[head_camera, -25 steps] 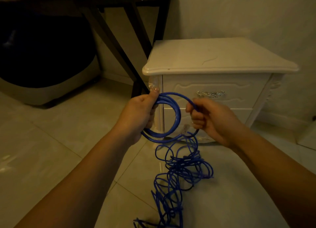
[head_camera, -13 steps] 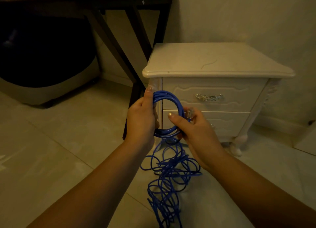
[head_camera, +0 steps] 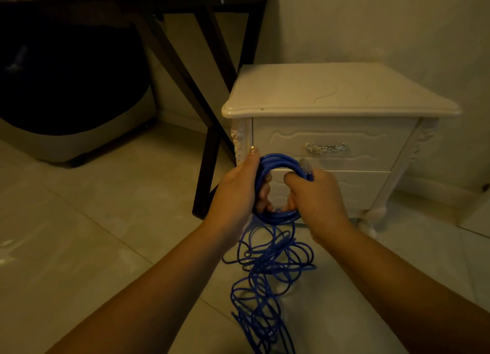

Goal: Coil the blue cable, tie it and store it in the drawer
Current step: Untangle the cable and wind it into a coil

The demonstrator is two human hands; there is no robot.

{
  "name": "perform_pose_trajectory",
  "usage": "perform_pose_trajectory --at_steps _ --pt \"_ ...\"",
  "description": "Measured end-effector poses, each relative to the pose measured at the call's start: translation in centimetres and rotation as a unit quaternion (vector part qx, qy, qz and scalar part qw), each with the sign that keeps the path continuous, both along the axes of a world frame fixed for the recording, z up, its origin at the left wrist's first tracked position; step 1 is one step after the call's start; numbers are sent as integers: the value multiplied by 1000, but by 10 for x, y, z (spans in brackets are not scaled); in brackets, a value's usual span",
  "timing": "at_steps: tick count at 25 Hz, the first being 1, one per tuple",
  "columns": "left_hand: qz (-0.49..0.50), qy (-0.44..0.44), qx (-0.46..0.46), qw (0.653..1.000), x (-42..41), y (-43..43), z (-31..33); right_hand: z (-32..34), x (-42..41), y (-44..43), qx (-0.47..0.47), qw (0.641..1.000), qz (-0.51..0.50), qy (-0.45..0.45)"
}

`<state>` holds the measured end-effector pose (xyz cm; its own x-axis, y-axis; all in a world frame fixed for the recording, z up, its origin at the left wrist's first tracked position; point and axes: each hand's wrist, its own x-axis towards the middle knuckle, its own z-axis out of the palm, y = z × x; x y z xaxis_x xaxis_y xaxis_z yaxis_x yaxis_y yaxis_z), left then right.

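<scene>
The blue cable [head_camera: 277, 216] was partly wound into a small ring, held up in front of the nightstand [head_camera: 331, 93] at about the level of the seam between its two drawers. The left hand [head_camera: 234, 191] gripped the ring's left side, thumb lying up along the outer edge and fingers curled through the middle. The right hand [head_camera: 316, 198] was closed round the ring's right side. The two hands were close together, with only the ring's opening between them. A clear plug [head_camera: 305, 165] stuck up just above the right hand's knuckles. From the ring's lower edge the rest of the cable dropped in a loose tangle onto the floor [head_camera: 106, 221], running back between the forearms toward the person. The upper drawer [head_camera: 278, 138] and the lower drawer [head_camera: 363, 186] were both closed, and the upper one's metal handle [head_camera: 326, 148] sat just up and right of the ring. A dark table leg [head_camera: 209, 165] stood just left of the nightstand's front corner, near the left hand. Open floor lay to the left, and the wall [head_camera: 371, 22] stood behind the nightstand.
</scene>
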<state>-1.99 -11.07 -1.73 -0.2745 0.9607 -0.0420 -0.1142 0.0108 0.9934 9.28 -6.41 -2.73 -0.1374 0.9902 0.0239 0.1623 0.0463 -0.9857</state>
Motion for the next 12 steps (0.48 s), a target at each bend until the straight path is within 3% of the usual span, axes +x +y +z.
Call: perform_pose_trajectory --at_steps 1,3,5,9,12 --pt "-33 63 -4 997 -6 0 1 1 1 2 58 993 24 -96" --pt "-103 189 -9 977 -15 1 3 4 2 2 147 942 96 -286" --pt "-140 273 -16 952 -19 5 5 7 1 2 172 915 123 -343" --pt "-155 281 14 947 -17 7 9 19 -1 0 193 897 153 -368" --pt "-92 154 36 983 -20 9 14 29 7 5 55 968 204 -136"
